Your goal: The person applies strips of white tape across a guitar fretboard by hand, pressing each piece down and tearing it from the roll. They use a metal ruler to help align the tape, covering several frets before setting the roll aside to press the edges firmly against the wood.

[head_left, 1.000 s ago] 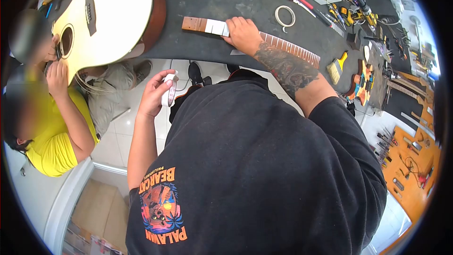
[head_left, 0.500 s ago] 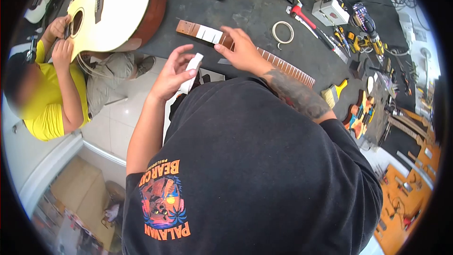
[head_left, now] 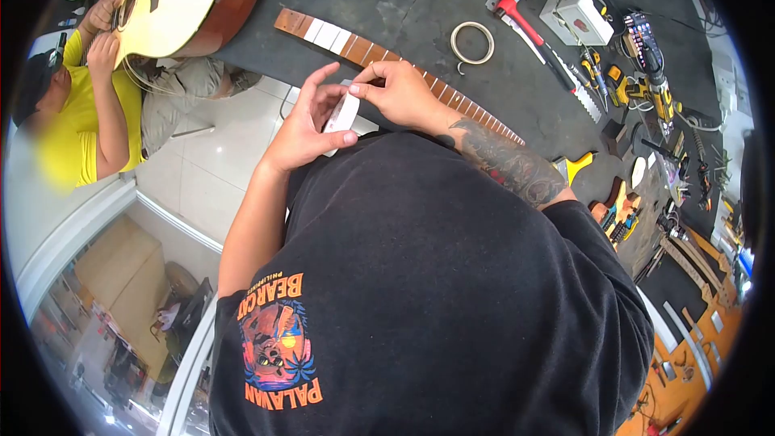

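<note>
My left hand [head_left: 295, 133] holds a roll of white tape [head_left: 342, 117] between its fingers and thumb, close in front of my shirt. Fingertips of my right hand [head_left: 404, 95] pinch together at the top edge of the roll; the bit between them is too small to make out. Just beyond both hands a guitar neck [head_left: 383, 55] lies slantwise on the dark workbench, fretboard up. White strips [head_left: 327, 35] cover part of its fretboard toward the headstock end.
A ring-shaped tape roll [head_left: 491, 44] lies beyond the neck. To the right are a red-handled tool [head_left: 521, 23], a white box [head_left: 577, 20], a drill [head_left: 662, 101] and a yellow brush [head_left: 577, 167]. At left a person in a yellow shirt [head_left: 121, 121] handles an acoustic guitar [head_left: 190, 0].
My right hand has left the guitar neck and come to the tape roll in my left hand. The roll has turned in my left hand. The view has shifted slightly.
</note>
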Demonstrator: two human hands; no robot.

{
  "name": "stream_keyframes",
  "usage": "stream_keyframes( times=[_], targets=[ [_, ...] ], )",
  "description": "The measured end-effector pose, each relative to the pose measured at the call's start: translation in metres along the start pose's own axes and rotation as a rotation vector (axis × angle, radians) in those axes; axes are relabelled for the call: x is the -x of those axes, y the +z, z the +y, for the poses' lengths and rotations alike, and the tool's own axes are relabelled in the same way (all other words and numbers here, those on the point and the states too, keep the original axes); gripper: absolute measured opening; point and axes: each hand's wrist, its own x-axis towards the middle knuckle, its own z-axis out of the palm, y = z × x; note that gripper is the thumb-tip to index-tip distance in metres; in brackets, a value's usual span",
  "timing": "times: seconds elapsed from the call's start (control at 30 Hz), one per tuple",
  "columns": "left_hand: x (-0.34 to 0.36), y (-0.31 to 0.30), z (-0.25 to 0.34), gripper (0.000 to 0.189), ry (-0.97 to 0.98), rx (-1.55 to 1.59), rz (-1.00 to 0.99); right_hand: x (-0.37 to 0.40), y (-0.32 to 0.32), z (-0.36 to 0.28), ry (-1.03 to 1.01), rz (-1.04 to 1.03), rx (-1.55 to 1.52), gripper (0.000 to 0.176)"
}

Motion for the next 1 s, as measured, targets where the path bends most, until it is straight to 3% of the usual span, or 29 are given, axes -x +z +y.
stream_keyframes(
  times=[0.2,0.3,0.33,0.47,0.6,0.73,0.83,0.87,0.97,1.0],
  targets=[
    [0.002,-0.004,-0.01,0.109,-0.028,-0.022,0.001,-0.016,-0.006,-0.002,0.03,-0.018,0.146,0.021],
    [-0.002,-0.012,-0.009,0.106,-0.18,0.041,0.098,-0.029,-0.013,-0.009,0.05,0.01,0.222,0.023],
    [-0.001,-0.013,-0.014,0.088,-0.137,-0.021,0.149,-0.037,-0.018,-0.011,0.036,0.016,0.246,0.023],
    [-0.009,-0.027,-0.014,0.059,-0.354,-0.259,0.193,-0.072,-0.028,-0.012,0.033,-0.007,0.344,0.024],
    [-0.03,-0.035,-0.001,0.05,-0.504,-0.382,0.31,-0.103,-0.03,0.012,-0.013,0.05,0.432,0.027],
    [-0.037,-0.039,-0.014,0.049,-0.283,-0.71,0.45,-0.118,-0.036,0.018,-0.006,0.013,0.414,0.027],
    [-0.04,-0.031,-0.014,0.044,0.06,-0.737,0.49,-0.125,-0.035,0.024,-0.008,0.042,0.458,0.027],
    [-0.037,-0.029,-0.007,0.041,-0.173,-0.622,0.462,-0.127,-0.035,0.027,-0.007,0.022,0.411,0.027],
    [-0.047,-0.029,0.002,0.041,-0.565,-0.317,0.473,-0.13,-0.031,0.034,-0.02,-0.046,0.313,0.028],
    [-0.05,-0.028,0.001,0.043,-0.506,-0.417,0.494,-0.128,-0.029,0.03,-0.028,-0.072,0.313,0.029]
  ],
)
